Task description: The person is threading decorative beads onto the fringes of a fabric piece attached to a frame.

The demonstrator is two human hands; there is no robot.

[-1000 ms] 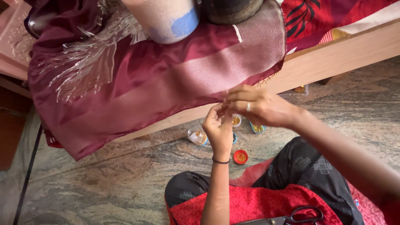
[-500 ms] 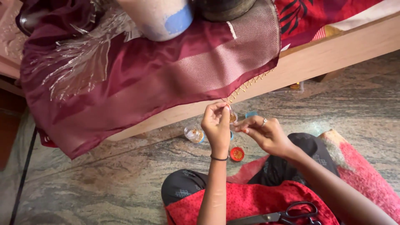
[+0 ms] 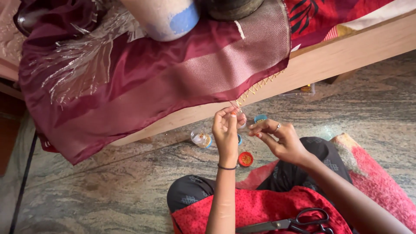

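At far left, a thin dark rod leaning down across the stone floor. Above it, a maroon silk cloth with a woven golden band, draped over the edge of a wooden bench and hanging down toward the floor. On top of the cloth, a pale pot with a blue patch and, just beside it, a dark round vessel. Lower, near the middle, a small clear bead jar lying on the floor. Next, the left hand, raised with fingers pinched together at the lower corner of the cloth, grasping its beaded yellow edging; a thin black band on the wrist. Just below, a small red cap with golden beads. Then the right hand, near the left one but apart, fingers loosely curled and released, with a ring, holding nothing clearly visible. At bottom right, black scissors resting on red dotted fabric over the lap.
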